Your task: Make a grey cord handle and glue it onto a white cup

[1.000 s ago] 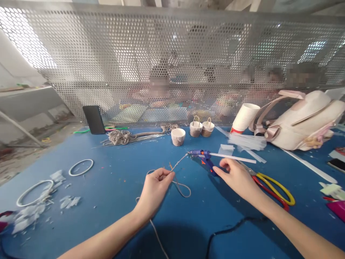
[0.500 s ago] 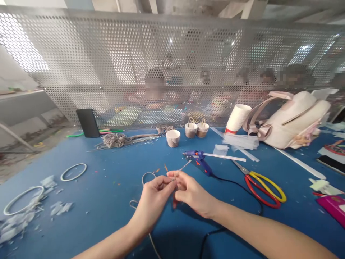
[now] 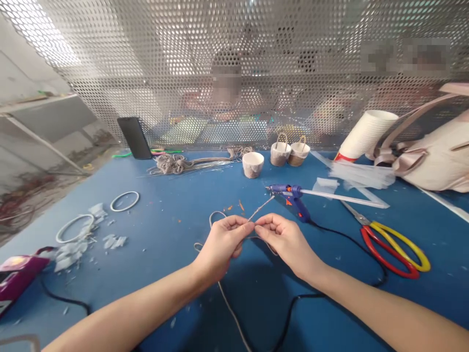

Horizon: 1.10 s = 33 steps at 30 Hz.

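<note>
now two-handed work is allowed: glue gun (image 3: 289,189) left at one o'clock, cord (image 3: 261,208) pinched by left hand (image 3: 224,240) and right hand (image 3: 290,243).

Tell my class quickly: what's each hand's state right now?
Left hand: closed, pinching the cord.
Right hand: closed in a pinch; whether on the cord can't be told.

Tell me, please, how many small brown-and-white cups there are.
3 before the screen: a handleless cup, then, rightward, a middle cup and rightmost cup, both with looped handles. Others could hide behind the backpack.
</note>
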{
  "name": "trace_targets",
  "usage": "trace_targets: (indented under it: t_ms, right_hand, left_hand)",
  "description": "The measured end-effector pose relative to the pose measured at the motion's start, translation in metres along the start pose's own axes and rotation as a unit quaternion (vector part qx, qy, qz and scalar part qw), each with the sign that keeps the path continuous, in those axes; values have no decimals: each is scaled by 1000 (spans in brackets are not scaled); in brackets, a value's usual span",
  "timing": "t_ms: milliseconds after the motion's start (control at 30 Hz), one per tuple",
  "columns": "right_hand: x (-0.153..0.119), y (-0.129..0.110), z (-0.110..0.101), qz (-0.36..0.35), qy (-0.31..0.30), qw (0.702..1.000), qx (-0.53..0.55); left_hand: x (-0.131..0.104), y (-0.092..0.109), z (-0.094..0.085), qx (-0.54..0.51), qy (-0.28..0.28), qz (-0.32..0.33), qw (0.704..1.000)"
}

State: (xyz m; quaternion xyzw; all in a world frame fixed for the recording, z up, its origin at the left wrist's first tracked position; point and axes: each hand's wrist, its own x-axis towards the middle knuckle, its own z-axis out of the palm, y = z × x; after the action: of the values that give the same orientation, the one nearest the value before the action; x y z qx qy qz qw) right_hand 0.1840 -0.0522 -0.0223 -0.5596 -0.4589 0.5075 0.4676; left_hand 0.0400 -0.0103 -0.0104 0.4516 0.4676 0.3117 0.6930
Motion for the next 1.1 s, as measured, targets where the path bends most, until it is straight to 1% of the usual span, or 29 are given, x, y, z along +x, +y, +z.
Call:
trace_targets:
  t_ms: [133,233,400,700,833,933,1000,1100]
  right_hand:
    - [-1,0,0,-5,22,1000,-11]
    - [-1,0,1,-7,27,1000,-7]
    - [0,-1,1,-8,31,999,-7]
    - [2,0,-3,-20,38,999,-19]
    - [2,1,-2,-23,39,999,-25]
    - [2,0,-2,-26,38,999,-26]
    - [2,-1,-2,-28,38,999,-27]
    - [2,-1,-2,-27,41,998,-32]
  left_hand:
    - [-1,1,1,-10,1,5,1000]
    - [-1,0,2,-17,4,16,1000]
    - [-1,-4,0,-15,-10,30,999]
    - [-5,-3,-2,97,-11,62,993]
    - [-6,-2,-1,117,-2,78,990]
    - [-5,-4,-2,129,-6,83,988]
    - [-4,-6,-3,119,-13,75,990]
    - [-3,-7,-5,70,-26,57,996]
